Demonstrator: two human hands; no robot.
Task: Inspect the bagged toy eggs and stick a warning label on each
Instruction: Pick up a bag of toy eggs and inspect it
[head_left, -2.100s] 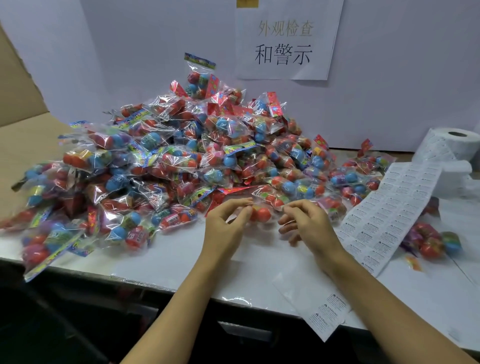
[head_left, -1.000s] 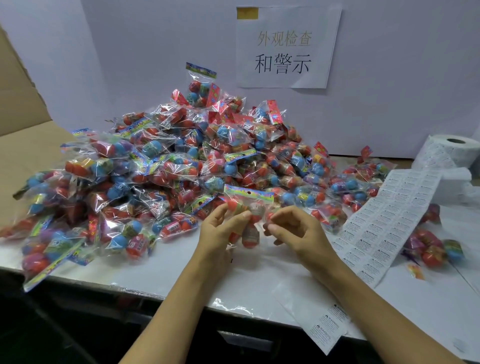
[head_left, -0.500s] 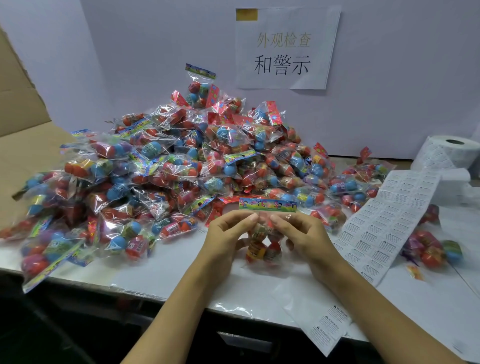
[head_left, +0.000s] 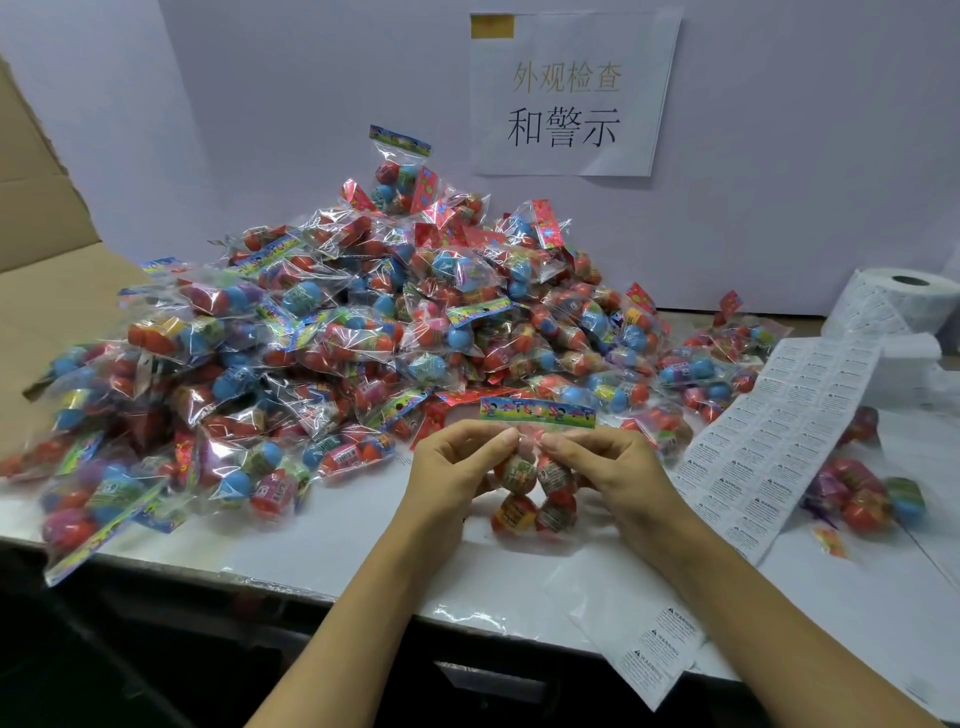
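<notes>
Pale wall behind, with a printed paper sign taped up; white bench below, carrying a big heap of bagged toy eggs from the left edge across the middle. Toward the right edge, a strip of warning labels trailing from a label roll at the back right corner, and one separate bag lying beyond the strip.

Near the front edge, centre: one bag of toy eggs held upright, bottom about at the bench, colourful header card on top. Left hand and right hand both pinching the clear film just under the header, fingertips nearly meeting.

Likely light, with hard plastic eggs shifting loosely inside thin, crinkly, slippery film. Best taken by the stiff header or the gathered film below it; for labelling, probably film pulled flat over an egg, since slack film would wrinkle.
</notes>
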